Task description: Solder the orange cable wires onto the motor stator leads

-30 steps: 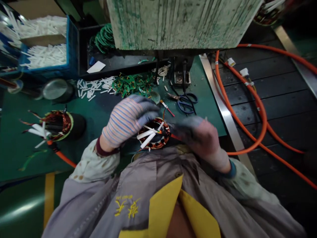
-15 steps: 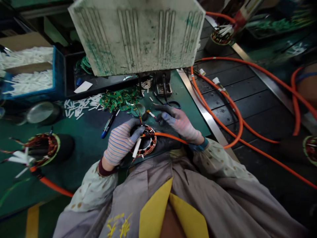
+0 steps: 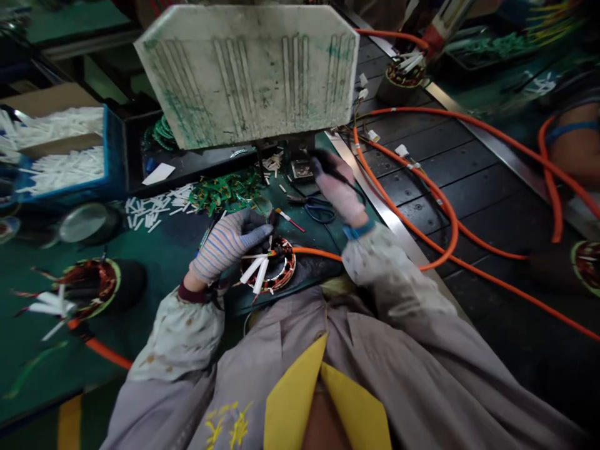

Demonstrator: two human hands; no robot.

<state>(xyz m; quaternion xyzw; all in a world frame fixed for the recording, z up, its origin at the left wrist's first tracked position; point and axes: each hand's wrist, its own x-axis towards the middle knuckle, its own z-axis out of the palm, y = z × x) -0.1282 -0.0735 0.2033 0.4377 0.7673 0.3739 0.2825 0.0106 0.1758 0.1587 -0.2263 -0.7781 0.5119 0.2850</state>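
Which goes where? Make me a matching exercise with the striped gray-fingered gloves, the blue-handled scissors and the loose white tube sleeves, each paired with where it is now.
Things:
1. Striped left glove
2. Striped right glove
3. Blue-handled scissors
4. Loose white tube sleeves

Places:
A. Heaped on the green mat, left of the green pieces
B. Raised near the machine base
C. Just above the copper-wound stator
D. Lying on the mat below the raised right hand

Pairs: 1-C, 2-B, 3-D, 4-A
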